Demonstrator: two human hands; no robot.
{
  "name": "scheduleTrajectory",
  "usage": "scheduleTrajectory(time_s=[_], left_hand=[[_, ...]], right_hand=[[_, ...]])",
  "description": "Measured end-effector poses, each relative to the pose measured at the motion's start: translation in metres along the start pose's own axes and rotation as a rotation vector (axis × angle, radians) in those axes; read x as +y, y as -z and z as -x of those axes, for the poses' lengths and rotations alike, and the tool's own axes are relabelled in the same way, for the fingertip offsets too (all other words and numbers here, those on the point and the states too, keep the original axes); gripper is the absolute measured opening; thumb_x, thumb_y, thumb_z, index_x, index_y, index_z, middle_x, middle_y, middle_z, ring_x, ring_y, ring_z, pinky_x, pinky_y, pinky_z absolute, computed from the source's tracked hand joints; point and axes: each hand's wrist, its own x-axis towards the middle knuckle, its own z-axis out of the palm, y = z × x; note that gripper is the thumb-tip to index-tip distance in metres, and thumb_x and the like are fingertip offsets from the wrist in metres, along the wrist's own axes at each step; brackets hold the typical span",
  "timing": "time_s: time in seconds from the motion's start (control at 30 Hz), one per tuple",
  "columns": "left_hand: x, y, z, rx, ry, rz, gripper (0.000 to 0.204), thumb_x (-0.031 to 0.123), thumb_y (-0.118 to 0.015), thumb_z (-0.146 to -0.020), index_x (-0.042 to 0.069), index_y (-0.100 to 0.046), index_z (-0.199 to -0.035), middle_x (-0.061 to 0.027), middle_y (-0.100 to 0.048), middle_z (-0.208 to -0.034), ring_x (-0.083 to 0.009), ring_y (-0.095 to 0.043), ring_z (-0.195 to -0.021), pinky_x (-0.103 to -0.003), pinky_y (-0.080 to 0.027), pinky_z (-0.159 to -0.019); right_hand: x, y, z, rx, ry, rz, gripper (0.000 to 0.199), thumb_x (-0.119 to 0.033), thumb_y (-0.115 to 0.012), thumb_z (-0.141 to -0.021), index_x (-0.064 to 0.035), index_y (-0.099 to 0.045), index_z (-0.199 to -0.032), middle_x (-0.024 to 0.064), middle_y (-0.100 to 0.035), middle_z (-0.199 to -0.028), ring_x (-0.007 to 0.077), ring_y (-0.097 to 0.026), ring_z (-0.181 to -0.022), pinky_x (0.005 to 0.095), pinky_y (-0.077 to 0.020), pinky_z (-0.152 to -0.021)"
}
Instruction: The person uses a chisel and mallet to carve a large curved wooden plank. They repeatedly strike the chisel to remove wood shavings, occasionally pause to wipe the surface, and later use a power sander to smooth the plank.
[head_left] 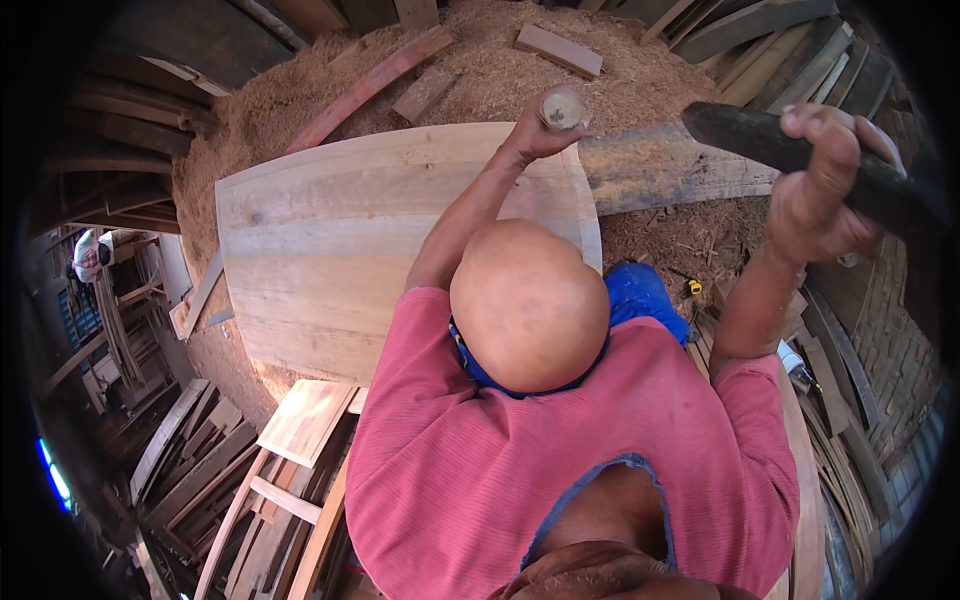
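Closest to the lens: bare head (pixel 528 305) and pink ribbed shirt (pixel 470 450), filling the lower middle of the head view and hiding the body below.

Ahead of the head, a broad pale wooden panel (pixel 340 250) with a curved far edge, lying flat over sawdust (pixel 480 50). At its far right corner, a round-ended wooden tool handle (pixel 562 108), standing roughly on end just above the panel's edge, well apart from the dark club (pixel 760 140) off to the right.

Left hand (pixel 535 125): wrapped around the tool handle, fingers closed under its round end, arm stretched out over the panel. Right hand (pixel 820 195): clenched tight on the dark club, raised high at the right, level with the weathered beam (pixel 670 165) that runs out from behind the panel.

Lower end of the tool handle hidden by the left hand; blade, if any, impossible to tell. Far end of the club cut off in the dark rim. Blue cloth (pixel 640 295) partly hidden behind the head, a small yellow object (pixel 695 288) beside it too small to identify. Stacked planks (pixel 200 450) at lower left, bent by the lens.
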Motion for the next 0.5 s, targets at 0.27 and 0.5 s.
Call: scheduleTrajectory(time_s=[0.27, 0.5], left_hand=[[0.009, -0.003, -0.003, 0.013, 0.009, 0.006, 0.029, 0.012, -0.084, -0.078, 0.006, -0.064, -0.098, 0.002, -0.064, -0.085, -0.0094, -0.058, -0.08, -0.029, -0.052, -0.076], [-0.014, -0.008, 0.0, 0.283, 0.117, 0.038, 0.024, 0.011, -0.082, -0.08, 0.009, -0.06, -0.092, 0.004, -0.063, -0.082, -0.0068, -0.056, -0.075, -0.028, -0.05, -0.069]], right_hand=[[0.085, -0.031, 0.088, -1.046, -0.449, 0.749, 0.032, -0.022, -0.074, -0.085, -0.0044, -0.067, -0.111, 0.0198, -0.07, -0.082, 0.0411, -0.069, -0.08, 0.0502, -0.0541, -0.074], [0.037, -0.03, 0.061, -0.675, -0.654, 0.343, 0.037, -0.028, -0.077, -0.086, -0.0012, -0.067, -0.109, 0.0149, -0.071, -0.082, 0.0287, -0.07, -0.076, 0.0416, -0.0541, -0.072]])
